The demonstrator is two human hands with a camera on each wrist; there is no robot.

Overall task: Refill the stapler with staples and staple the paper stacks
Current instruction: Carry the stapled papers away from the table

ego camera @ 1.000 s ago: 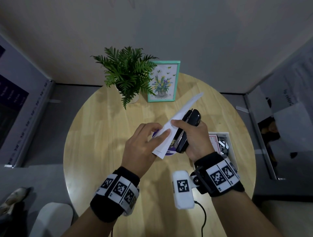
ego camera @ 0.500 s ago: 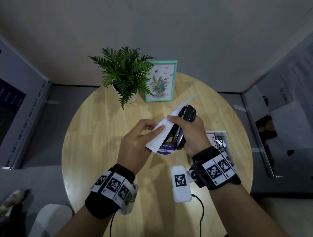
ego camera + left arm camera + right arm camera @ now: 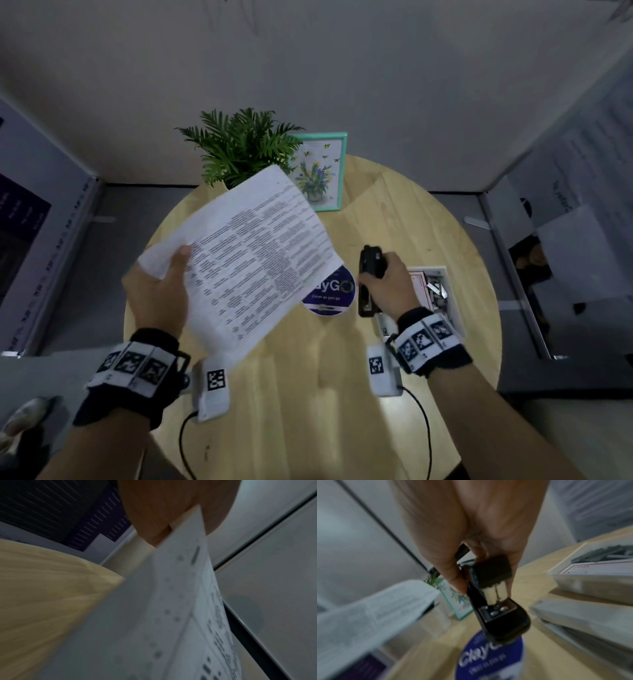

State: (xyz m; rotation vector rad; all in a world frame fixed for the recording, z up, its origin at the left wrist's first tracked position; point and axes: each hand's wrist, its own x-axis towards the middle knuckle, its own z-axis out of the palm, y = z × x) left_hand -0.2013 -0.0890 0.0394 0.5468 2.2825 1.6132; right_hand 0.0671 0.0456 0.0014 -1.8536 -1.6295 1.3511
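Nearest, the left hand [image 3: 156, 301] pinches a corner of the printed paper stack [image 3: 253, 253], thumb on top and fingers underneath, holding it raised above the left side of the round wooden table [image 3: 291, 394]. To its right, the right hand [image 3: 390, 287] has its fingers wrapped around the black stapler [image 3: 368, 277], held just above the tabletop and clear of the paper. Between the two lies a round blue sticker [image 3: 330, 291], partly covered by the sheet. Just beyond the right hand sits a white box of staples [image 3: 435, 291]. At the far edge stand a potted fern [image 3: 239, 147] and a teal picture frame [image 3: 322, 171].
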